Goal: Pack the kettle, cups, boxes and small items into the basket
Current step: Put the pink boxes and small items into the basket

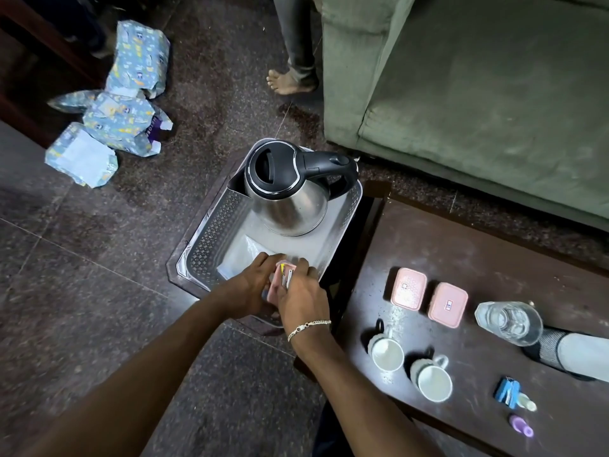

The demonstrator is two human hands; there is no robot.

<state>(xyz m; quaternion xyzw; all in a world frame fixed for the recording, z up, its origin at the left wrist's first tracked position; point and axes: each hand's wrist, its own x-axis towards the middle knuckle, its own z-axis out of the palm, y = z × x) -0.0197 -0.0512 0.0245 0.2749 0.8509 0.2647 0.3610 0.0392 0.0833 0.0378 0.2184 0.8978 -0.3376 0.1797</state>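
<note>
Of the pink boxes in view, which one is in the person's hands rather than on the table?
The pink box at the basket's near rim, gripped by both hands; the other two pink boxes sit untouched on the dark table.

The kettle point(290, 189) fills the basket's point(211, 232) far end, both hands point(280, 288) crowd its near edge, leaving bare floor between.
</note>
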